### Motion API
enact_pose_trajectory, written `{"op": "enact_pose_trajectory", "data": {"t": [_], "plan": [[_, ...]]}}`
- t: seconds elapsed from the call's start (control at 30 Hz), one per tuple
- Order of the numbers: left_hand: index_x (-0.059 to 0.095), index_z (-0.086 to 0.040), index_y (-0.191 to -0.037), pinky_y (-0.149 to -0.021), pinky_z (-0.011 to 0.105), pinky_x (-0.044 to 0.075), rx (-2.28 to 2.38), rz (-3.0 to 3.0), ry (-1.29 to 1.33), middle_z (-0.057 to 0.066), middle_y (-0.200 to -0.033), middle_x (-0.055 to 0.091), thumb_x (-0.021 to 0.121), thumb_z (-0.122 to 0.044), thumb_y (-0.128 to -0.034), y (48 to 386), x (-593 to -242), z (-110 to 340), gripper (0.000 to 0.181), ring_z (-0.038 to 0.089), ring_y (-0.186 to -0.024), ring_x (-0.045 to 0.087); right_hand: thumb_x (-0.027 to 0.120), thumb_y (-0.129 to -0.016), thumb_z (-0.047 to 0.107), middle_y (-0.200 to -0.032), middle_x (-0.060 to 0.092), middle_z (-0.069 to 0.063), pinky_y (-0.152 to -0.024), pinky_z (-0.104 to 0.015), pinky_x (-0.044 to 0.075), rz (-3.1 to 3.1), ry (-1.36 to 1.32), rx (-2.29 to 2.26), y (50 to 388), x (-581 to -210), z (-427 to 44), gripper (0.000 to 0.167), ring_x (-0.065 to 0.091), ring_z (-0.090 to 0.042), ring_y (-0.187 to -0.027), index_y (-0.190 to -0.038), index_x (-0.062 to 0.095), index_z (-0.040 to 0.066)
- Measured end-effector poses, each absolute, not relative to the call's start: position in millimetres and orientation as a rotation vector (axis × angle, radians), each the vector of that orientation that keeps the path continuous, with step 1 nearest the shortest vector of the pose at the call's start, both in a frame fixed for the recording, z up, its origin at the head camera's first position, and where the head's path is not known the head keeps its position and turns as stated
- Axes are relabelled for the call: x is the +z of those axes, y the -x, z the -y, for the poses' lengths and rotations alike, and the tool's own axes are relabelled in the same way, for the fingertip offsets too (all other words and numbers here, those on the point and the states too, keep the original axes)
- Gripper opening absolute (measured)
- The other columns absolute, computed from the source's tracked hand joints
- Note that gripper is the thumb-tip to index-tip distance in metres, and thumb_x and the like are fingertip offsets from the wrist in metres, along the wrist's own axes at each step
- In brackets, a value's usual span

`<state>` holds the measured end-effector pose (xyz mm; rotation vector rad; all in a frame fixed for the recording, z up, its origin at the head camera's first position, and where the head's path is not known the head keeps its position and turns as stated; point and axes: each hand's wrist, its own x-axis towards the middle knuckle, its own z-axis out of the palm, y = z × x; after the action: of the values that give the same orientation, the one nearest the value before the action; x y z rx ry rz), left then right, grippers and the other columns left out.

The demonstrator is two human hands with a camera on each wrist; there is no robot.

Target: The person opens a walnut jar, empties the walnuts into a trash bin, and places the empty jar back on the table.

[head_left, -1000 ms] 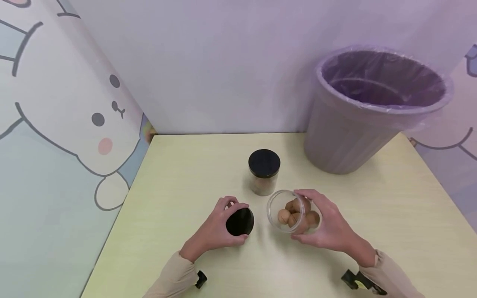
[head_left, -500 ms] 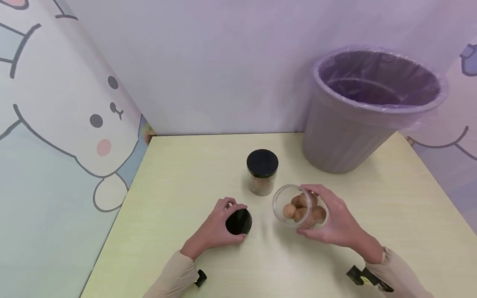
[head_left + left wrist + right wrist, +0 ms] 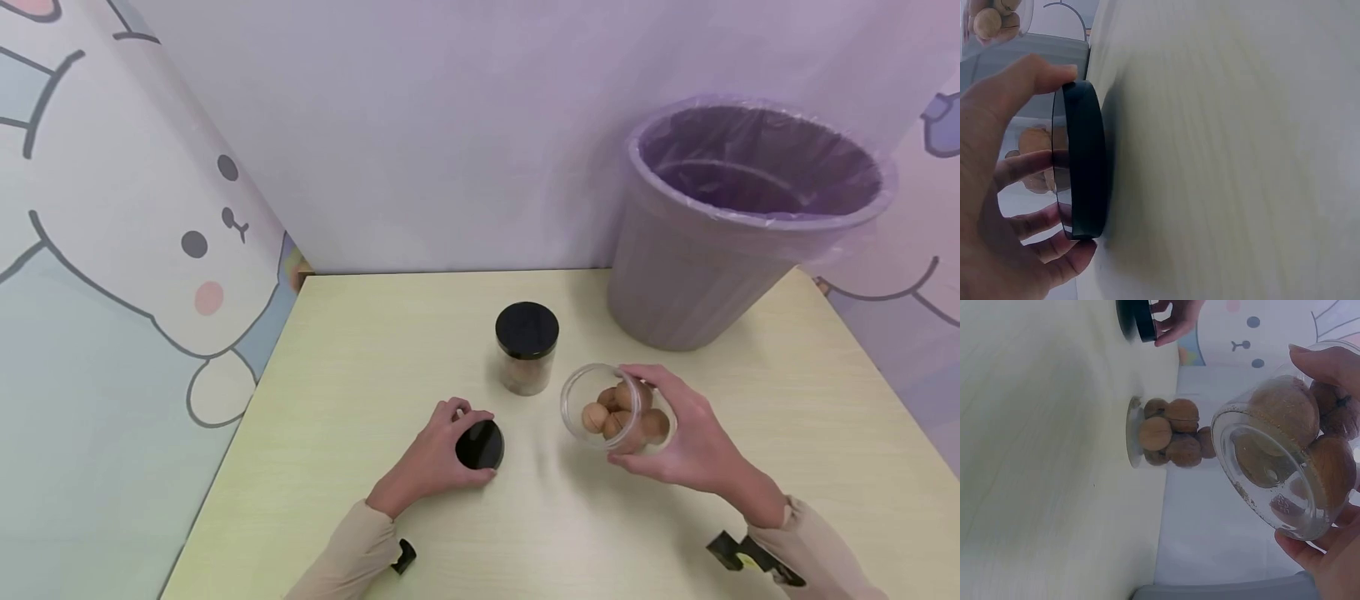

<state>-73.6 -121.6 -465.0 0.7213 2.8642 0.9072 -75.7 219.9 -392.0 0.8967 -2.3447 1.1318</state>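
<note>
My left hand [image 3: 437,457] grips a round black lid [image 3: 480,446] by its edge, low over the table. In the left wrist view the lid [image 3: 1088,162] stands close to the tabletop; whether it touches, I cannot tell. My right hand [image 3: 693,442] holds a clear open jar [image 3: 564,408] with several walnuts [image 3: 621,408] in it. The jar is tilted, mouth toward the left, and held above the table. Its base [image 3: 1272,503] shows in the right wrist view. Behind both hands, a second jar [image 3: 525,372] with a black lid stands upright, walnuts inside.
A large grey-purple bin [image 3: 675,275] lined with a plastic bag stands at the back right of the pale wooden table [image 3: 375,350]. A white wall [image 3: 420,150] rises behind the table. Cartoon-printed panels [image 3: 112,250] flank it at the left and right.
My right hand has moved the open jar right and slightly away from me, farther from the lid. My left hand has barely moved and still grips the lid.
</note>
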Motion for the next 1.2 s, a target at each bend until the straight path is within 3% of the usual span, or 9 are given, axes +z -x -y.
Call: {"op": "enact_pose_trajectory", "data": {"t": [0.43,0.6,0.8,0.97,1.2], "plan": [[0.061,-0.024,-0.118,-0.068,0.028,0.043,0.724,-2.913,-0.765,-0.003,-0.099,0.04,0.079,-0.056,-0.0634,80.6,-464.6,116.4,0.066,0.013,-0.088,0.038,0.095,-0.034,0.016,-0.11,0.061,-0.003,-0.087,-0.014,0.037,2.335,-0.817,1.086,83.0,-383.6,-234.9,0.103,0.053,-0.007,-0.1,-0.128,0.054,0.004],[0.063,-0.023,-0.117,-0.071,0.03,0.043,0.779,-2.913,-0.702,-0.002,-0.102,0.042,0.075,-0.057,-0.0703,85.5,-462.8,113.3,0.059,0.014,-0.089,0.04,0.094,-0.033,0.017,-0.109,0.062,-0.003,-0.087,-0.013,0.036,2.337,-0.791,1.055,83.8,-379.7,-241.0,0.104,0.052,-0.006,-0.097,-0.128,0.054,0.004],[0.064,-0.014,-0.114,-0.074,0.037,0.049,1.159,-2.91,-0.678,0.005,-0.105,0.053,0.073,-0.037,-0.0811,90.1,-454.1,108.6,0.041,0.02,-0.094,0.053,0.094,-0.032,0.016,-0.107,0.062,-0.003,-0.088,-0.013,0.036,2.334,-0.771,1.033,84.2,-375.0,-248.8,0.104,0.052,-0.006,-0.097,-0.128,0.055,0.004],[0.063,-0.014,-0.105,-0.065,0.035,0.052,1.44,-2.945,-0.782,0.003,-0.094,0.058,0.074,-0.018,-0.0805,98.0,-439.5,103.8,0.028,0.024,-0.085,0.058,0.094,-0.03,0.014,-0.108,0.063,-0.006,-0.088,-0.014,0.037,2.323,-0.758,1.025,85.0,-370.0,-256.0,0.105,0.053,-0.006,-0.1,-0.127,0.055,0.001],[0.062,-0.013,-0.105,-0.064,0.039,0.053,1.639,-2.922,-0.851,-0.002,-0.094,0.058,0.072,-0.014,-0.0804,110.1,-415.3,97.6,0.027,0.019,-0.085,0.057,0.094,-0.027,0.012,-0.109,0.063,-0.008,-0.089,-0.013,0.036,2.32,-0.709,0.992,84.5,-361.7,-268.7,0.107,0.053,-0.002,-0.104,-0.126,0.055,0.0]]}}
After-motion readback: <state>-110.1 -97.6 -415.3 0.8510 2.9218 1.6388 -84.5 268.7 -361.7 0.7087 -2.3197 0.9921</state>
